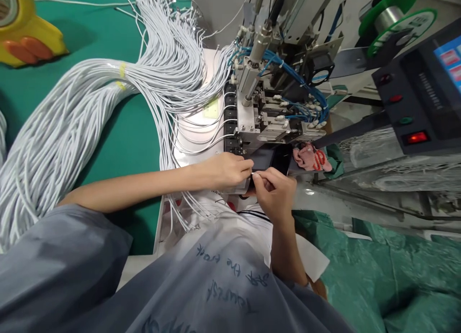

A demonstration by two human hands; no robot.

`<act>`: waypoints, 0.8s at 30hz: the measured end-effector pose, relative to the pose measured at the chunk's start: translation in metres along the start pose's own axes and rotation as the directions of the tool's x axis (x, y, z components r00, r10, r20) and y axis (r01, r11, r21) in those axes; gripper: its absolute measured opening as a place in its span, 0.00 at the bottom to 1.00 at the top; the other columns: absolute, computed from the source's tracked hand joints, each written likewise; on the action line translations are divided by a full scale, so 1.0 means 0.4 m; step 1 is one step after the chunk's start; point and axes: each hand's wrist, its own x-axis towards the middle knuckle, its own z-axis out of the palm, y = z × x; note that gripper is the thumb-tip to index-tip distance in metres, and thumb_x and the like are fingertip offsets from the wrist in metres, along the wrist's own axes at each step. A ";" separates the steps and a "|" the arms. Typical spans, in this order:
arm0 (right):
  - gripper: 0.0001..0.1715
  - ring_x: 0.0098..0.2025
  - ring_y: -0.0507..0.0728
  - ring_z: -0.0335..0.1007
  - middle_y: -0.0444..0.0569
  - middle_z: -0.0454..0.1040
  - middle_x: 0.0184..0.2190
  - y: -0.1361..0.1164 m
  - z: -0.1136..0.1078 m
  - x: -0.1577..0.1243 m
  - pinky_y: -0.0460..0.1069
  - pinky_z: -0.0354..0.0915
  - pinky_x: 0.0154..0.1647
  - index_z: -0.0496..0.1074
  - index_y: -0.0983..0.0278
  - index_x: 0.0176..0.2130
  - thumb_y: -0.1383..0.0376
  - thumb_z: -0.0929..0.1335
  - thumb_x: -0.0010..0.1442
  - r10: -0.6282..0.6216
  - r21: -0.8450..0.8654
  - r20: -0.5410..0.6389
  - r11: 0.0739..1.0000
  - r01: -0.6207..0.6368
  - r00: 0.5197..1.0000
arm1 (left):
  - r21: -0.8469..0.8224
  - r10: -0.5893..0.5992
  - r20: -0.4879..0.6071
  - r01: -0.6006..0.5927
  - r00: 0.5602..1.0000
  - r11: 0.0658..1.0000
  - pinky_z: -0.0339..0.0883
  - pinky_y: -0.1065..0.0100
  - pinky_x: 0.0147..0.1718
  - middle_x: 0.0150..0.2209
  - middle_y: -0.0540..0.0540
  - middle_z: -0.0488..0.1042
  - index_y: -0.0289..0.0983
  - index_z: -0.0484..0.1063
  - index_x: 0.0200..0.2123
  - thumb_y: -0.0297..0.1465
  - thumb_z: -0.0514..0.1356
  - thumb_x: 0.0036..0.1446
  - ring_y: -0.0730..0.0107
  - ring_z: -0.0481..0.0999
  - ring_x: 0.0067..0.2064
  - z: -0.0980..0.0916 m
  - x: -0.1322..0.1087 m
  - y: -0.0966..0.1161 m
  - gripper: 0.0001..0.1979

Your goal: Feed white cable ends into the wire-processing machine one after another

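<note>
My left hand (230,171) is closed in a pinch at the front of the soldering machine (259,102). Just to its right, my right hand (275,191) is pinched too, its fingertips almost meeting those of the left. A small white cable end (254,173) shows between the two sets of fingertips; most of it is hidden by the fingers. Several white cables run into the black slotted holder (230,112) on the machine's left side. They come from a large bundle of white cables (97,83), bound with yellow ties, on the green mat (129,145).
A yellow toy-shaped object (32,35) sits at the far left. At upper right are a green solder spool (392,23) and a control box (425,88) with a lit red switch. A pink cloth (311,157) lies beside the machine. Green sheeting (396,270) covers the lower right.
</note>
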 end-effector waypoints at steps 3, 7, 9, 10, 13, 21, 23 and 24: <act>0.11 0.19 0.48 0.53 0.41 0.61 0.18 0.007 0.018 0.010 0.46 0.52 0.20 0.74 0.64 0.23 0.65 0.67 0.56 0.070 0.139 -0.053 0.988 -0.063 0.996 | -0.153 -0.129 -0.050 0.120 0.990 0.981 0.57 0.71 0.25 0.29 0.45 0.69 0.31 0.73 0.30 0.25 0.50 0.60 0.74 0.67 0.27 0.007 0.001 0.002 0.12; 0.13 0.23 0.50 0.59 0.43 0.64 0.20 0.038 0.066 0.008 0.47 0.56 0.24 0.73 0.64 0.23 0.63 0.67 0.57 0.189 0.350 -0.137 0.927 -0.131 0.972 | -0.408 -0.199 -0.058 0.159 0.978 0.899 0.58 0.74 0.29 0.27 0.48 0.67 0.32 0.72 0.31 0.28 0.48 0.64 0.76 0.67 0.29 0.019 0.006 -0.008 0.15; 0.13 0.26 0.51 0.62 0.44 0.66 0.22 0.069 0.085 0.014 0.47 0.58 0.26 0.73 0.65 0.25 0.62 0.66 0.58 0.232 0.407 -0.094 0.896 -0.175 0.968 | -0.382 -0.178 -0.020 0.157 0.984 0.911 0.58 0.74 0.29 0.28 0.48 0.67 0.32 0.72 0.32 0.29 0.48 0.64 0.76 0.66 0.29 0.023 0.009 -0.026 0.15; 0.12 0.26 0.51 0.62 0.44 0.67 0.23 0.088 0.092 0.021 0.47 0.58 0.27 0.74 0.65 0.26 0.62 0.66 0.58 0.245 0.416 -0.060 0.888 -0.199 0.968 | -0.340 -0.176 0.001 0.166 0.984 0.926 0.58 0.73 0.29 0.29 0.47 0.67 0.32 0.72 0.32 0.29 0.48 0.64 0.76 0.66 0.28 0.024 0.011 -0.037 0.15; 0.13 0.25 0.51 0.61 0.44 0.67 0.23 0.142 0.105 0.050 0.47 0.57 0.27 0.74 0.66 0.29 0.60 0.65 0.58 0.281 0.403 0.031 0.875 -0.269 0.959 | -0.150 -0.211 0.031 0.213 0.977 0.966 0.56 0.71 0.25 0.31 0.46 0.66 0.31 0.72 0.32 0.29 0.48 0.64 0.78 0.64 0.25 0.028 0.013 -0.071 0.15; 0.16 0.23 0.49 0.55 0.40 0.60 0.20 0.196 0.157 0.112 0.46 0.54 0.25 0.63 0.63 0.25 0.57 0.62 0.60 0.246 0.444 0.185 0.843 -0.304 0.951 | 0.055 -0.262 0.085 0.258 0.961 0.965 0.56 0.70 0.22 0.33 0.43 0.69 0.31 0.72 0.31 0.23 0.50 0.60 0.76 0.67 0.23 0.047 0.013 -0.117 0.11; 0.17 0.21 0.49 0.51 0.38 0.56 0.18 0.200 0.171 0.119 0.45 0.51 0.24 0.61 0.62 0.23 0.56 0.63 0.59 0.235 0.488 0.214 0.816 -0.312 0.948 | 0.069 -0.257 0.105 0.250 0.961 0.966 0.58 0.71 0.23 0.33 0.42 0.70 0.30 0.72 0.33 0.23 0.51 0.60 0.75 0.69 0.24 0.044 0.015 -0.118 0.10; 0.17 0.20 0.48 0.49 0.38 0.53 0.17 0.203 0.176 0.122 0.45 0.49 0.22 0.60 0.62 0.23 0.56 0.63 0.59 0.239 0.517 0.233 0.790 -0.328 0.943 | 0.076 -0.253 0.110 0.245 0.961 0.966 0.58 0.71 0.23 0.33 0.42 0.70 0.31 0.73 0.35 0.23 0.51 0.59 0.75 0.70 0.25 0.042 0.015 -0.118 0.10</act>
